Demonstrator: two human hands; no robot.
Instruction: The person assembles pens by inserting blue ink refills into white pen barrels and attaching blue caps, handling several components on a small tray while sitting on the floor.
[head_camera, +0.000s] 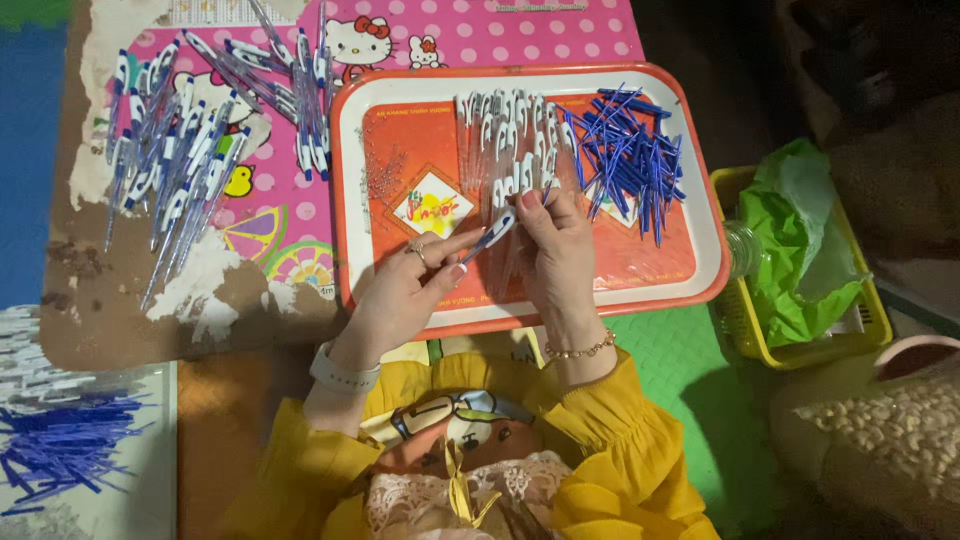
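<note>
Left hand (400, 290): is grasping the lower end of a pen barrel (490, 237) between thumb and fingers; a ring is showing on one finger, a pale band on the wrist.
Right hand (555, 250): is pinching the upper end of the same pen barrel, fingers curled; a bead bracelet is sitting on the wrist.
Pen barrel: is lying tilted between both hands, just above the near half of the tray.
Tray (710, 250): red-rimmed, rectangular, is lying directly under both hands.
Tray contents, just beyond the fingertips: a row of white pen caps (510, 140) is standing in the middle.
Tray contents, beyond and right of the right hand: a loose pile of blue refills (630, 155) is lying crosswise.
Left of the left hand, well apart: a heap of finished pens (170, 170) is lying on a pink mat (520, 40).
Right of the right hand: a yellow basket (745, 335) is holding a crumpled green bag (800, 250).
Near left corner: a second pile of blue refills (60, 450) is lying on a pale sheet.
</note>
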